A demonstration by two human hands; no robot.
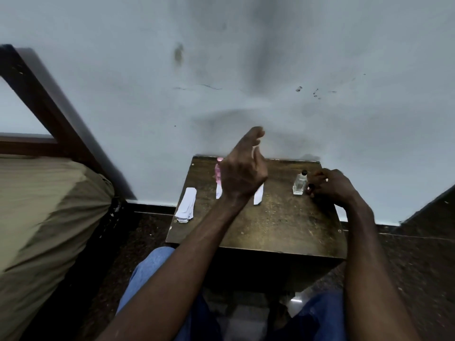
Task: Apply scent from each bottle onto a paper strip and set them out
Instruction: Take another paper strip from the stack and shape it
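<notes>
The left hand (242, 173) hangs above the tabletop (270, 225), fingers loosely curled and released, half hiding a pink bottle (218, 169) (its label is too blurred to read). The right hand (331, 187) has its fingers grasping a small dark object (310, 187) just beside a clear glass bottle (300, 184). A paper strip (218, 191) lies before the pink bottle, a second strip (258, 195) further right, and a stack of strips (186, 205) at the left edge.

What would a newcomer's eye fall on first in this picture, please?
Probably the left hand, raised with loosely curled fingers over the middle of the small wooden table. Next comes the right hand at the table's rear right, gripping a small dark red object beside a clear glass bottle. A stack of white paper strips lies at the left edge, near a pink bottle.
</notes>
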